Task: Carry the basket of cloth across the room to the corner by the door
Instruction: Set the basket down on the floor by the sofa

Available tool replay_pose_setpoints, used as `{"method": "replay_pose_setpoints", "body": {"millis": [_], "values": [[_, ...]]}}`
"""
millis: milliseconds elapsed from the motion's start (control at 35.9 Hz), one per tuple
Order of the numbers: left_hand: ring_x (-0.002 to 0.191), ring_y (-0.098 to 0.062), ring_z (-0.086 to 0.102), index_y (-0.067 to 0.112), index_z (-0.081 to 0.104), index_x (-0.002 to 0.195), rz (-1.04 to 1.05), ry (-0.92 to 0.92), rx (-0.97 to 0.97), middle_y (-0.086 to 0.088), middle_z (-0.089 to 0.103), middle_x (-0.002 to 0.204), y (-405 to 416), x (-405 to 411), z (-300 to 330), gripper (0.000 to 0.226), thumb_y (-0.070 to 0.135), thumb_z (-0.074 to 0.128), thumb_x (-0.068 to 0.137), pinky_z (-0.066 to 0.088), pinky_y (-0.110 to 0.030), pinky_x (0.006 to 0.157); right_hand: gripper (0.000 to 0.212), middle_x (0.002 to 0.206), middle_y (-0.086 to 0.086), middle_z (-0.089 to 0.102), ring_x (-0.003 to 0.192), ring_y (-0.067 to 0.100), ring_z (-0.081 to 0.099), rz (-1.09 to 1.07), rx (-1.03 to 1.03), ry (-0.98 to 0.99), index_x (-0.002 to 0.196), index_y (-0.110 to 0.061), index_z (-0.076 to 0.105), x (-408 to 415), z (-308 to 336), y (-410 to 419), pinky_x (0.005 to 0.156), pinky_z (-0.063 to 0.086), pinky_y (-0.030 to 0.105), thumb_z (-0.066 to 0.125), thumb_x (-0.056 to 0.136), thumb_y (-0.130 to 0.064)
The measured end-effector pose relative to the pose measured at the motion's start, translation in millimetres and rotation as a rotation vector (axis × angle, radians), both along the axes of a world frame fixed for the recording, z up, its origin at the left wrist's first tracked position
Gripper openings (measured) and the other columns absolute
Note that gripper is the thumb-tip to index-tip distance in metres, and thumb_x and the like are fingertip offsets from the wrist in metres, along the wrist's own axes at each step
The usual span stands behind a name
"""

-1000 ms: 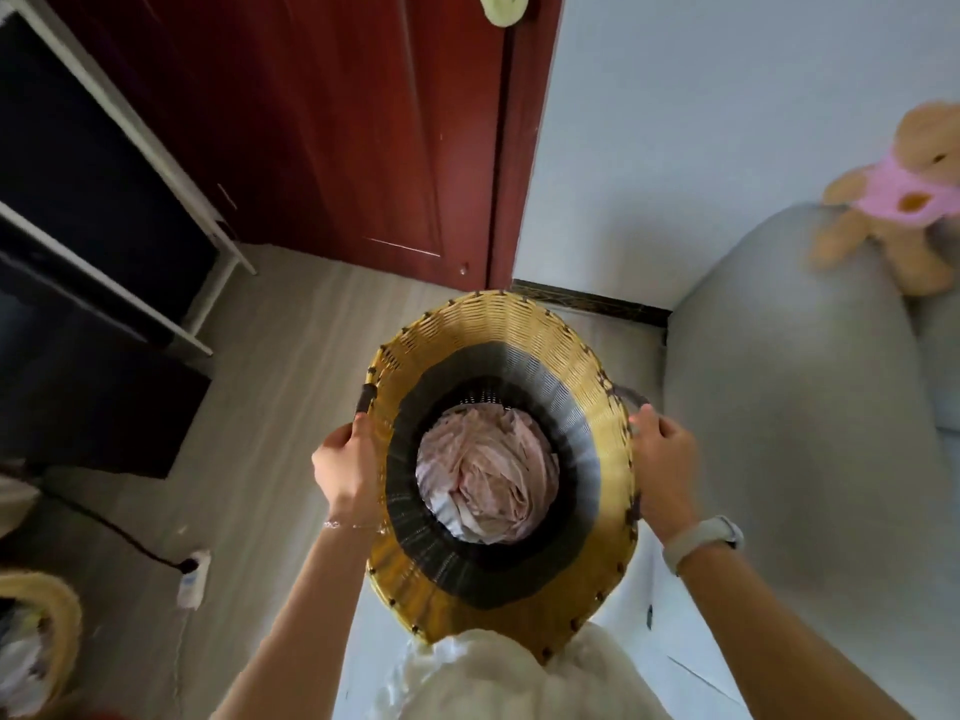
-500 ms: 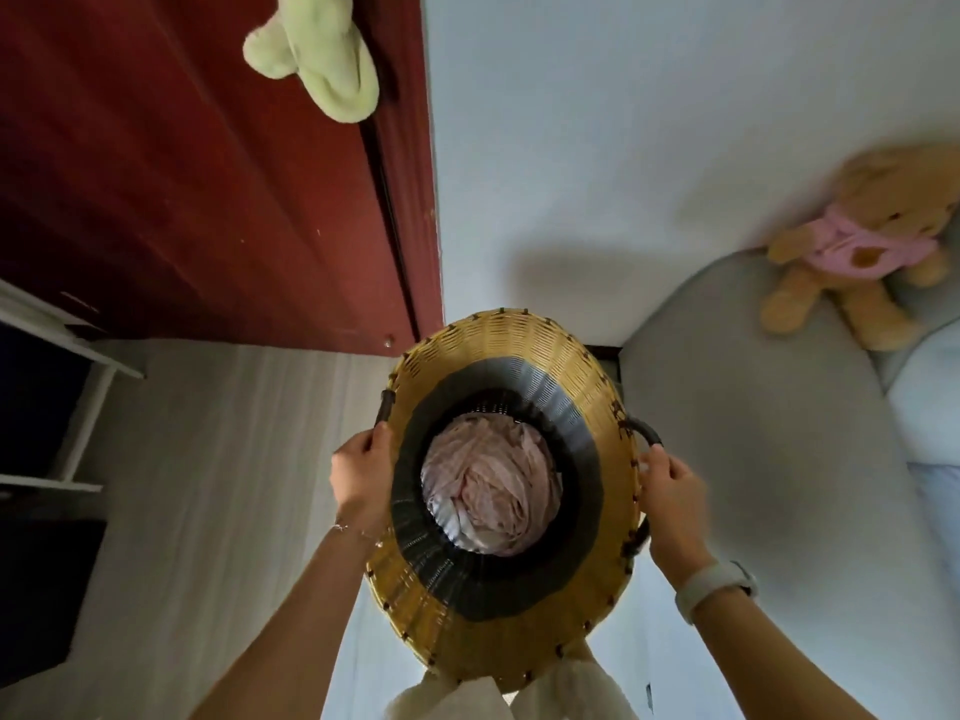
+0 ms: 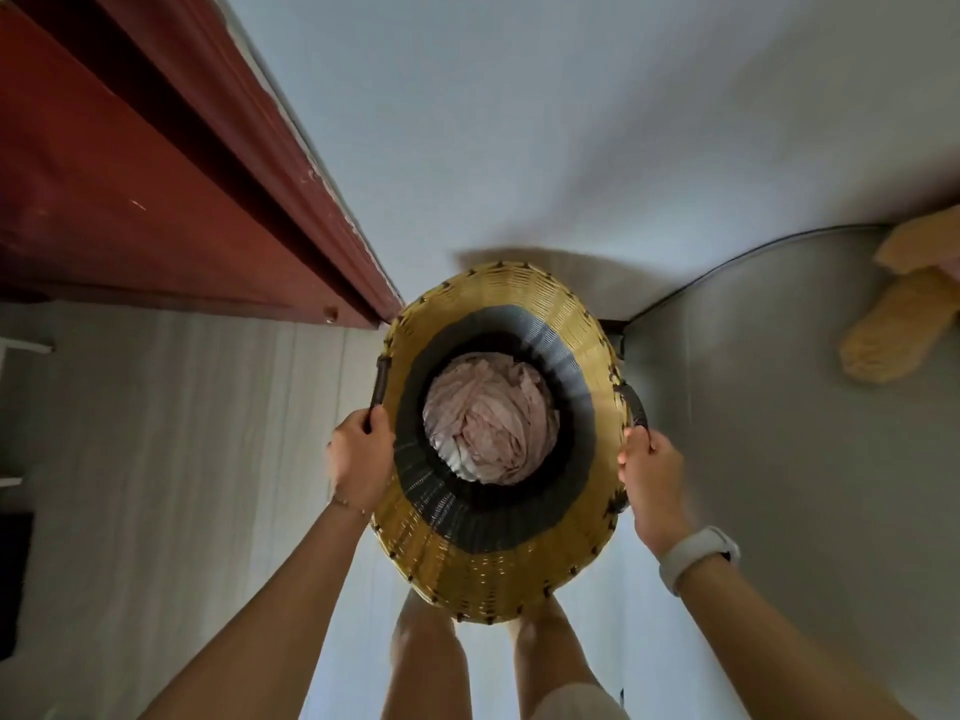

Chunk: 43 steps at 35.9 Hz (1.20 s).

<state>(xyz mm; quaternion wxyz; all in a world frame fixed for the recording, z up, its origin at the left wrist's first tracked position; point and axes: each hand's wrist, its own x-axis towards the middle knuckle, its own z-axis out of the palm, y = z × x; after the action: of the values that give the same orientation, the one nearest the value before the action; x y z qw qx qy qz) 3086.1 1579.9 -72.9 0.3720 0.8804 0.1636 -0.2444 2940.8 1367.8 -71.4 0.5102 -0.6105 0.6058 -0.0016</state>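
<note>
A round woven basket (image 3: 519, 298), yellow at the rim and dark grey inside, sits low in the corner between the red door (image 3: 130, 200) and the white wall. Crumpled pink cloth (image 3: 491, 418) fills its bottom. My left hand (image 3: 361, 459) grips the dark handle on the basket's left side. My right hand (image 3: 652, 475), with a white watch on the wrist, grips the dark handle on the right side. I cannot tell whether the basket touches the floor.
A grey sofa (image 3: 779, 459) stands close on the right with a tan plush toy (image 3: 904, 324) on it. The light wooden floor (image 3: 182, 459) spreads to the left, with a white shelf leg at the far left edge. My legs are under the basket.
The basket has moved forward and lower into the corner by the door. The view tilted further down; the green item on the door left the frame. Both hands kept their hold on the handles.
</note>
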Motion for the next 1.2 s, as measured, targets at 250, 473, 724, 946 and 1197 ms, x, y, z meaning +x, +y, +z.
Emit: {"method": "replay_pose_setpoints", "body": {"millis": [250, 473, 724, 946, 1197], "values": [[0.089, -0.029, 0.062, 0.003, 0.058, 0.113, -0.075, 0.105, 0.057, -0.017, 0.066, 0.104, 3, 9, -44, 0.036, 0.025, 0.035, 0.098, 0.05, -0.023, 0.069, 0.031, 0.106, 0.014, 0.057, 0.096, 0.027, 0.055, 0.132, 0.001, 0.048, 0.121, -0.01, 0.049, 13, -37, -14, 0.077, 0.046, 0.03, 0.036, 0.095, -0.02], [0.136, -0.035, 0.031, 0.01, 0.029, 0.142, -0.424, -0.148, 0.291, -0.018, 0.03, 0.149, -25, 57, -56, 0.053, 0.019, 0.043, 0.092, 0.029, -0.051, 0.111, 0.05, 0.149, 0.009, 0.035, 0.135, 0.03, 0.035, -0.006, -0.148, 0.109, 0.142, -0.018, 0.027, 11, -55, 14, 0.113, 0.03, 0.046, 0.036, 0.095, -0.031], [0.148, -0.033, 0.011, 0.012, 0.014, 0.148, -0.836, -0.171, 0.391, -0.016, 0.013, 0.159, -74, 124, -121, 0.07, 0.018, 0.048, 0.088, 0.014, -0.048, 0.118, 0.048, 0.141, 0.016, 0.044, 0.122, 0.039, 0.048, -0.164, -0.07, 0.289, 0.14, -0.012, 0.027, -3, -114, 49, 0.102, 0.041, 0.054, 0.032, 0.095, -0.029], [0.126, -0.04, 0.042, 0.003, 0.029, 0.14, -0.63, -0.045, 0.358, -0.026, 0.036, 0.141, -63, 118, -136, 0.052, 0.006, 0.041, 0.09, 0.037, -0.046, 0.101, 0.037, 0.125, 0.02, 0.052, 0.111, 0.04, 0.052, -0.112, -0.169, 0.386, 0.125, -0.007, 0.042, -2, -129, 20, 0.093, 0.044, 0.051, 0.028, 0.096, -0.026], [0.111, -0.044, 0.053, -0.004, 0.038, 0.13, -0.316, 0.199, 0.328, -0.028, 0.048, 0.128, -6, 58, -128, 0.04, 0.009, 0.039, 0.093, 0.048, -0.05, 0.09, 0.035, 0.117, 0.022, 0.059, 0.109, 0.039, 0.053, 0.136, -0.33, 0.265, 0.119, -0.006, 0.053, 44, -120, -41, 0.087, 0.042, 0.041, 0.034, 0.093, -0.02]]}}
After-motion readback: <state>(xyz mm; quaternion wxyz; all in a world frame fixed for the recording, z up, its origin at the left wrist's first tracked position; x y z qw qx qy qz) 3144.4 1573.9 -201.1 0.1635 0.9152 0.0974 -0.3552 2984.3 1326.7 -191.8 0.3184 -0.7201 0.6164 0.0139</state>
